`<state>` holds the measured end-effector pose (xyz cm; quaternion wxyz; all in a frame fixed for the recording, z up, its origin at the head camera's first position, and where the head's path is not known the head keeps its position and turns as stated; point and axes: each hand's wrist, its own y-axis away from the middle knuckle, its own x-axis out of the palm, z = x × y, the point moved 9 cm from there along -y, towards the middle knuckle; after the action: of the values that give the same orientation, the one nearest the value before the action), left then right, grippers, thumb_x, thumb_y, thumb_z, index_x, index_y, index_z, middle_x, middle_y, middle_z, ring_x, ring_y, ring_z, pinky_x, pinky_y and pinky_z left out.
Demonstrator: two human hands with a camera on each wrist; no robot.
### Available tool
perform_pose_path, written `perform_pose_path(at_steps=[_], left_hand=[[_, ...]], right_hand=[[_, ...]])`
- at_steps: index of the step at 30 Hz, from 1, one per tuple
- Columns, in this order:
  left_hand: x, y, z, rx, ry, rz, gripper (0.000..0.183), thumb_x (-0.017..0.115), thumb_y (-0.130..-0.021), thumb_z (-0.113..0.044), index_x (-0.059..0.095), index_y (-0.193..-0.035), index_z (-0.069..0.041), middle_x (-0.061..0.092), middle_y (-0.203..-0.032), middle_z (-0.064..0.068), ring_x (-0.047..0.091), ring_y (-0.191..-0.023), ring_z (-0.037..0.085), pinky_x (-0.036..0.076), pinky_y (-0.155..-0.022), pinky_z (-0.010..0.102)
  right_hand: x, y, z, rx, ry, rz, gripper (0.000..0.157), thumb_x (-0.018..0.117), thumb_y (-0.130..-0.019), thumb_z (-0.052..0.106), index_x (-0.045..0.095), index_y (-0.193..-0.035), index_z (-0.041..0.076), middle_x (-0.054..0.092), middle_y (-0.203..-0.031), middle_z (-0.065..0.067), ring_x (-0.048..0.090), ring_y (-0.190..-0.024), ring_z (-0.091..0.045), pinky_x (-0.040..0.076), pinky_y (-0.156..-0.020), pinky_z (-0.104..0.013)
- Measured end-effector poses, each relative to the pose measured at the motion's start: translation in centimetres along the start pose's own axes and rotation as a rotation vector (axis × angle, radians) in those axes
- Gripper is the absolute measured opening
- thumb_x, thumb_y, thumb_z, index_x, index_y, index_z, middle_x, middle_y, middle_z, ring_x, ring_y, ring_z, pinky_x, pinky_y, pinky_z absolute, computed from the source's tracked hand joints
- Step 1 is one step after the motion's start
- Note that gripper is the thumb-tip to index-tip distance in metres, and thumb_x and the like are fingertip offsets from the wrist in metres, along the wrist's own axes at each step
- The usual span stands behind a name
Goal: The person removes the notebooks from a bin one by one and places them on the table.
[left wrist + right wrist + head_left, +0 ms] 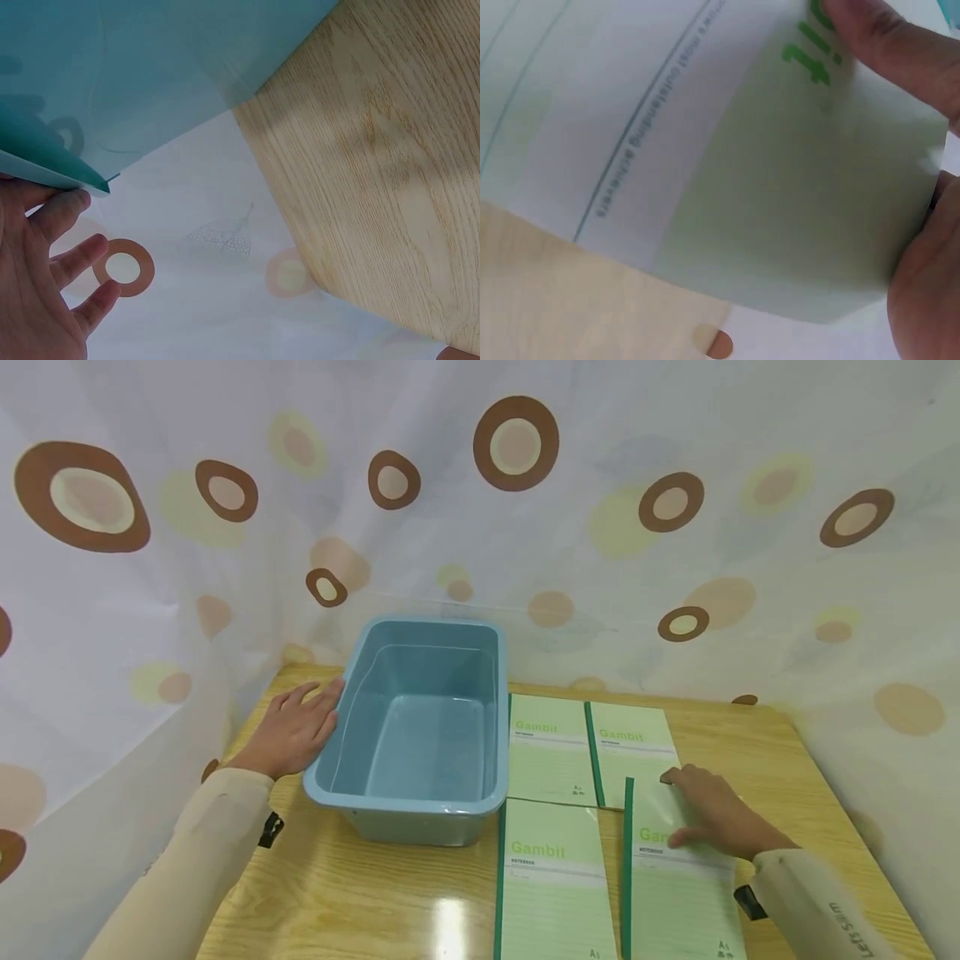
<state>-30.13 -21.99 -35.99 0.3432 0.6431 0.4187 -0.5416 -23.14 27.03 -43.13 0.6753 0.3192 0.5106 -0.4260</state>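
Observation:
A pale blue plastic tub stands on the wooden table. My left hand rests at its left rim, fingers loosely spread; from the left wrist, the fingers show beside the rim's underside. On the right, my right hand grips a green notebook marked Gambit, with a dark green spine. The right wrist view has the thumb on the cover and the other fingers at the notebook's edge, partly hidden behind it. The held notebook overlaps the back right notebook in the head view.
Two more matching notebooks lie right of the tub, a back one and a front one. Bare wooden table shows before the tub. White sheeting with brown circles surrounds the table's back and sides.

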Motion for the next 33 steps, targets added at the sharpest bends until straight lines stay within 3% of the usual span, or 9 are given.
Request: perform_pose_path(at_steps=[12, 17, 21, 26, 33], left_hand=[[0.1, -0.3, 0.1, 0.000, -0.011, -0.015, 0.051, 0.028, -0.106, -0.021, 0.024, -0.151, 0.003, 0.038, -0.149, 0.019, 0.025, -0.137, 0.045, 0.020, -0.106, 0.063], [0.1, -0.3, 0.0, 0.003, -0.008, -0.013, 0.051, 0.028, -0.106, -0.021, 0.024, -0.151, 0.003, 0.037, -0.150, 0.019, 0.025, -0.137, 0.045, 0.020, -0.106, 0.064], [0.1, -0.3, -0.1, 0.004, -0.001, -0.010, 0.051, 0.029, -0.106, -0.020, 0.025, -0.150, 0.003, 0.037, -0.150, 0.020, 0.025, -0.137, 0.045, 0.020, -0.106, 0.064], [-0.1, -0.2, -0.1, 0.008, -0.014, -0.016, 0.051, 0.030, -0.106, -0.020, 0.025, -0.150, 0.004, 0.040, -0.148, 0.021, 0.026, -0.137, 0.045, 0.020, -0.106, 0.063], [-0.5, 0.0, 0.2, 0.018, 0.003, -0.029, 0.051, 0.035, -0.106, -0.024, 0.029, -0.150, 0.001, 0.044, -0.145, 0.020, 0.036, -0.132, 0.045, 0.026, -0.104, 0.063]], right_hand=[[3.7, 0.0, 0.3, 0.013, -0.027, 0.013, 0.083, 0.087, -0.053, 0.043, 0.058, -0.120, 0.002, 0.053, -0.101, -0.001, 0.043, -0.086, -0.016, 0.037, -0.078, -0.040], [4.5, 0.3, 0.4, 0.008, -0.039, 0.023, 0.082, 0.087, -0.051, 0.045, 0.062, -0.118, 0.004, 0.053, -0.100, 0.000, 0.043, -0.085, -0.015, 0.036, -0.077, -0.037], [4.5, 0.8, 0.4, 0.011, -0.018, -0.016, 0.079, 0.087, -0.051, 0.046, 0.063, -0.115, 0.007, 0.053, -0.100, 0.000, 0.045, -0.085, -0.015, 0.036, -0.076, -0.037], [4.2, 1.3, 0.1, 0.029, -0.043, -0.091, 0.064, 0.087, -0.062, 0.040, 0.061, -0.112, 0.010, 0.054, -0.100, 0.002, 0.049, -0.087, -0.015, 0.037, -0.076, -0.039], [3.6, 1.7, 0.0, 0.104, -0.114, -0.110, 0.044, 0.082, -0.075, 0.033, 0.064, -0.107, 0.010, 0.057, -0.104, -0.002, 0.052, -0.094, -0.022, 0.039, -0.082, -0.049]])
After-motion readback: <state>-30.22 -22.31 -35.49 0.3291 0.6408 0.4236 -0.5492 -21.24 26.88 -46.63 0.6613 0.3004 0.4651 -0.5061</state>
